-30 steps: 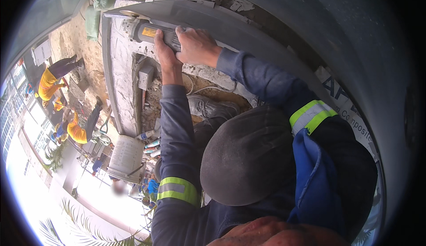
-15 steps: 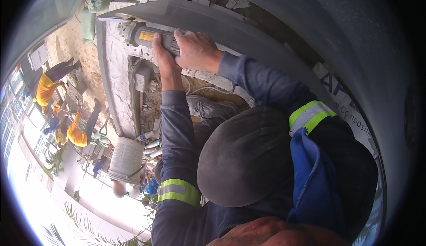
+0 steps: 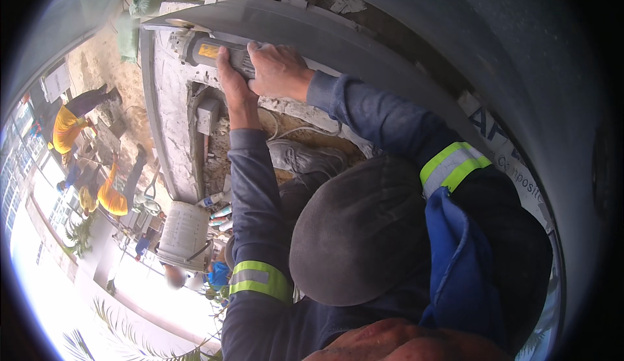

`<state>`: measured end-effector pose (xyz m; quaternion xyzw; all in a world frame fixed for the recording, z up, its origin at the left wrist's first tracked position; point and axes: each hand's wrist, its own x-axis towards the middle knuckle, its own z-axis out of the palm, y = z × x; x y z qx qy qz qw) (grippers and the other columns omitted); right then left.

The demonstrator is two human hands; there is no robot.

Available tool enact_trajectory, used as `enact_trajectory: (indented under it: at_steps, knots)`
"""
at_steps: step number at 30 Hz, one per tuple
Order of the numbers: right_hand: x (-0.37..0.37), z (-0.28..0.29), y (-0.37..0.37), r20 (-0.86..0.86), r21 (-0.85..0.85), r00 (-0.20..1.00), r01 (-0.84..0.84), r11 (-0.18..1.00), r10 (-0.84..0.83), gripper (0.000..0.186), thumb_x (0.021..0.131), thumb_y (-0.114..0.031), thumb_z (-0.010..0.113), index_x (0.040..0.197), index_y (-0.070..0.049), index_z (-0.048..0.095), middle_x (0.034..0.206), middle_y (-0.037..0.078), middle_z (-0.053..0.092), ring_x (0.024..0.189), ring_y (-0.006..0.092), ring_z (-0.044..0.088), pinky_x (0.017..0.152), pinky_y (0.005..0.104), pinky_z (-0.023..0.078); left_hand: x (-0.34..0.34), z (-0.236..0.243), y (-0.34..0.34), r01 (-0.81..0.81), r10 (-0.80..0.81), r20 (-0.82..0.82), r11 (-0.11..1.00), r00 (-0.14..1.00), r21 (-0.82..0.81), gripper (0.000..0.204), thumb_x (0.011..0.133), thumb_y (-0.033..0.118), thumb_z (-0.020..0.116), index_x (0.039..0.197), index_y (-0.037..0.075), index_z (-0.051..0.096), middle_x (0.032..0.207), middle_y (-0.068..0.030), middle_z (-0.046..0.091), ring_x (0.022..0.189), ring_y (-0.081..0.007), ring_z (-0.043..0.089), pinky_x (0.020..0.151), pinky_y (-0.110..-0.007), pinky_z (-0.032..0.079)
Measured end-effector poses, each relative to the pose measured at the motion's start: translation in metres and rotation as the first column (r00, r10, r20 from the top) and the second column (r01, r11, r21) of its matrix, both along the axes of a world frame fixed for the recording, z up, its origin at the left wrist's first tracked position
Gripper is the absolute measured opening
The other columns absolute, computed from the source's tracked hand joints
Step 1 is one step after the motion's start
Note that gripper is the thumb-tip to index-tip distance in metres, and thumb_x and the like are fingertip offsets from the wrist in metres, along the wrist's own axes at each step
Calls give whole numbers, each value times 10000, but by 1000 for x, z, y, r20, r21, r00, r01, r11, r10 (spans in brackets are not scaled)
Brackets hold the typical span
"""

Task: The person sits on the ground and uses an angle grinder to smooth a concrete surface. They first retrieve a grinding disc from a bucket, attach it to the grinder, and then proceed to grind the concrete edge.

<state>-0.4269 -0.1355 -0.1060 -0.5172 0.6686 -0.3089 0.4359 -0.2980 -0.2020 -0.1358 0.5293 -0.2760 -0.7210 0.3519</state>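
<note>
Both my hands grip an angle grinder [image 3: 224, 57] with a grey body and a yellow label. My left hand [image 3: 235, 88] is closed round the body from the near side, its thumb beside the label. My right hand [image 3: 281, 71] is wrapped over the body's rear part, close to the left hand. The grinder's head points left, its thin disc [image 3: 179, 23] at the edge of a smooth grey panel [image 3: 286, 26]. I cannot tell whether the disc touches the panel. Under the tool runs a rough, whitish ledge [image 3: 170, 101].
A grey box [image 3: 208, 116] sits in the ledge's recess. My shoe [image 3: 305, 157] rests below the hands, near a pale cable [image 3: 296, 129]. A white bucket [image 3: 184, 234] stands lower left, beside tubes. People in yellow shirts [image 3: 68, 130] work farther left. A green sack [image 3: 128, 36] lies upper left.
Both hands and the grinder have shifted slightly left along the panel's edge. The grip looks the same. People at the far left have moved a little.
</note>
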Motion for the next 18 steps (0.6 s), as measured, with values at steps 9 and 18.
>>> enact_trajectory:
  at_steps: [9,18]
  knots:
    - [4,-4,-14,1,-5,1000,-30,1000,30,520,738,-138,678,1171,125,561,1007,353,691,950,480,715,885,537,568,0,0,-9,-47,45,-52,998,998,-36,403,1038,316,568,1275,-10,573,1134,-124,693,978,-220,699,876,-354,580]
    - [4,-6,-29,-21,27,998,-60,998,60,553,714,-144,668,1188,126,579,967,331,705,938,468,720,879,521,577,1,-2,-20,-83,81,-24,995,996,-54,408,1030,315,588,1246,-32,594,1108,-123,701,950,-211,699,867,-350,576]
